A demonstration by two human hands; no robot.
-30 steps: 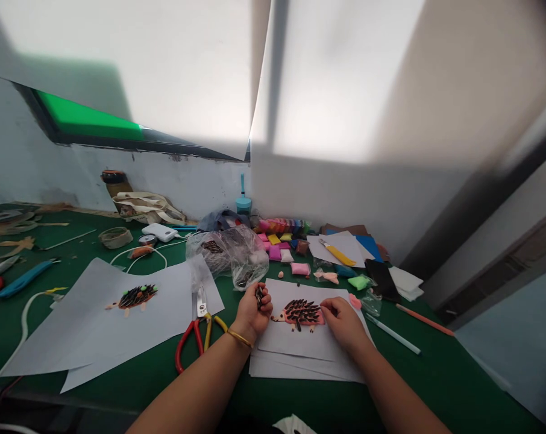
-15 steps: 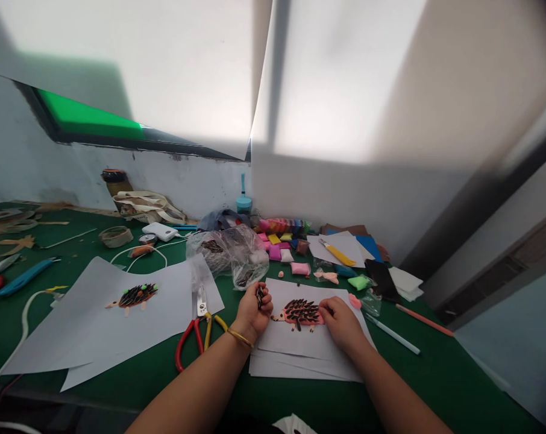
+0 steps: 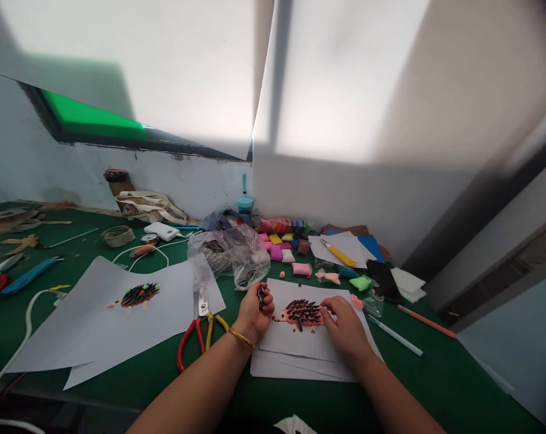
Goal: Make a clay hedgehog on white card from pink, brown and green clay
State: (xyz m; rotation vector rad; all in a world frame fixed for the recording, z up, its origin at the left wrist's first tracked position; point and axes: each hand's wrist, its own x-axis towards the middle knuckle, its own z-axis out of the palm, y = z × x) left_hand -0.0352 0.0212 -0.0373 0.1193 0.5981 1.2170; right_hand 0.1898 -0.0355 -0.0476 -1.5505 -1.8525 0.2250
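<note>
My left hand (image 3: 256, 308) is curled, palm up, around several dark striped sunflower seeds (image 3: 261, 296), beside a pink clay hedgehog (image 3: 302, 313) on white paper. Dark seeds cover the hedgehog's back in overlapping rows, and it faces left. At its rear end is my right hand (image 3: 345, 325), fingers bent and thumb close to the index finger; whatever lies between the tips is hidden. White paper sheets (image 3: 300, 361) are stacked under the hedgehog. A bit of pink clay (image 3: 356, 302) sits at the top right corner.
Pliers (image 3: 203, 325) with red and yellow handles lie left of my left forearm. A second hedgehog (image 3: 140, 294) rests on paper farther left. Behind are a clear plastic bag (image 3: 228, 250), small coloured clay packets (image 3: 287, 255) and a yellow cutter knife (image 3: 340, 253). A pen (image 3: 395, 335) lies right.
My right hand's fingers have shifted slightly at the hedgehog's rear, and the dark bit seen at their tips is out of sight. My left hand keeps its hold on the seeds.
</note>
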